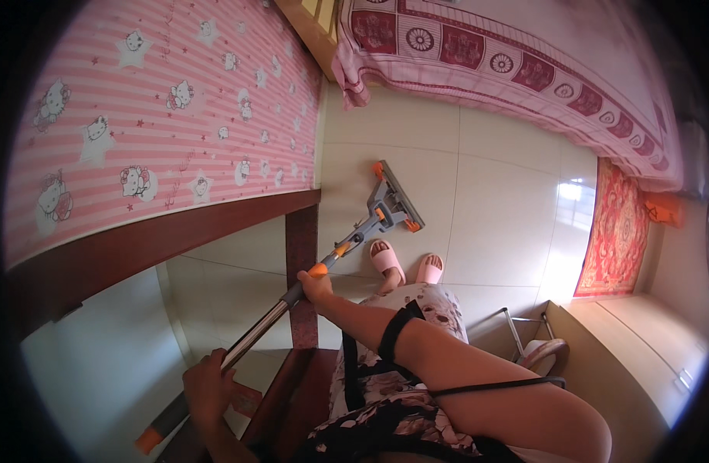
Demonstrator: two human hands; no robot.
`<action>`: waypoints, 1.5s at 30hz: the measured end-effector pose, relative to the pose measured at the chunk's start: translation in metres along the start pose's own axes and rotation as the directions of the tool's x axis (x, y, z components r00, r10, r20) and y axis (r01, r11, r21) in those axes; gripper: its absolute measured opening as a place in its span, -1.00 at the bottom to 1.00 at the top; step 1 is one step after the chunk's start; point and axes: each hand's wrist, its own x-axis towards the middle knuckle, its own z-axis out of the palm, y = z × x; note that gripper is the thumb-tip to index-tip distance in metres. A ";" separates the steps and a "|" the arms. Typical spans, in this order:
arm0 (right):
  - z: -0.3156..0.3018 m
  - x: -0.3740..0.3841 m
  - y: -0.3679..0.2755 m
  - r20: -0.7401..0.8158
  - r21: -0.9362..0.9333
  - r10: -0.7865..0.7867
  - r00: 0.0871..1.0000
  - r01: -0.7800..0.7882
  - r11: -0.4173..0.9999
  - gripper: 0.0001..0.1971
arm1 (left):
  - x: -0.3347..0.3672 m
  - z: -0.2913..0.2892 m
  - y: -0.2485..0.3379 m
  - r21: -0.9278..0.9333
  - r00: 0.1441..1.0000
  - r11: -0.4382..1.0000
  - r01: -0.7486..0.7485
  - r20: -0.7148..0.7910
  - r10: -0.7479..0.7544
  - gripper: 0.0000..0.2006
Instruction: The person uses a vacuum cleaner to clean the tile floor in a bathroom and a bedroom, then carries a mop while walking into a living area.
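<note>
A sponge mop slants across my lower left, its metal pole running from an orange end cap up to a grey and orange head. The mop head rests on the tiled floor just beyond my feet. My left hand is wrapped round the lower pole, nearest the grey grip end. Farther up, my right hand closes round the pole beside an orange collar, with my right arm reaching across my body. The undersides of both hands' fingers are partly hidden.
Pink slippers are on my feet close to the mop head. A dark wooden beam and post stand left, by a pink striped wall panel. Ahead hangs a pink bed cover. To the right lie a red mat and a pale cabinet.
</note>
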 end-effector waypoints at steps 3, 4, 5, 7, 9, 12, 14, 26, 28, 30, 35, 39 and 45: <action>-0.007 0.000 -0.002 -0.103 -0.061 0.040 0.994 -0.047 0.997 -0.63 | -0.005 -0.006 0.006 0.084 0.996 0.995 -0.061 -0.064 0.067 -0.69; -0.016 0.006 -0.001 -0.133 -0.015 0.021 0.991 -0.023 1.000 -0.63 | -0.002 -0.004 0.011 0.121 0.992 0.989 -0.088 -0.084 0.099 -0.71; -0.029 0.014 0.001 -0.165 0.033 0.025 0.986 -0.020 0.999 -0.63 | 0.003 0.000 0.018 0.160 0.986 0.980 -0.115 -0.101 0.133 -0.72; -0.064 0.034 0.004 -0.260 0.074 -0.011 0.966 0.031 0.997 -0.62 | 0.021 0.015 0.035 0.159 0.963 0.964 -0.213 -0.135 0.235 -0.71; -0.130 0.063 -0.007 -0.263 -0.108 -0.071 0.962 0.043 0.993 -0.64 | 0.050 0.039 0.061 0.130 0.927 0.936 -0.328 -0.145 0.345 -0.71; -0.220 0.100 -0.034 -0.316 0.147 0.025 0.949 0.023 0.989 -0.67 | 0.107 0.073 0.121 0.016 0.860 0.862 -0.507 -0.058 0.507 -0.76; -0.270 0.121 -0.056 -0.359 0.148 0.053 0.932 0.000 0.989 -0.74 | 0.132 0.091 0.164 0.011 0.798 0.804 -0.594 -0.124 0.590 -0.77; -0.109 0.101 0.051 -0.188 -0.559 -0.190 0.964 0.054 0.827 -0.74 | 0.077 0.102 0.030 -0.240 0.947 0.950 -0.200 0.200 0.250 -0.68; -0.059 0.077 0.060 0.035 -0.768 -0.215 0.976 0.164 0.619 -0.66 | 0.049 0.077 -0.003 -0.171 0.958 0.982 -0.086 0.255 0.128 -0.70; -0.012 0.053 0.069 -0.079 -0.254 0.060 0.995 -0.079 0.964 -0.63 | 0.028 0.054 -0.025 -0.053 0.957 0.998 -0.024 0.287 0.039 -0.72; 0.012 0.037 0.069 -0.109 -0.070 0.109 0.988 -0.117 0.991 -0.61 | 0.000 0.027 -0.035 -0.149 0.984 0.989 -0.007 0.176 0.033 -0.75; -0.048 0.056 0.036 -0.261 -0.182 -0.153 0.953 0.107 0.977 -0.59 | 0.029 0.050 -0.009 -0.090 0.981 0.988 -0.121 0.138 0.133 -0.77; -0.187 0.132 -0.073 -0.382 0.244 -0.105 0.918 0.209 0.947 -0.90 | 0.144 0.092 0.098 -0.156 0.840 0.825 -0.543 -0.081 0.537 -0.70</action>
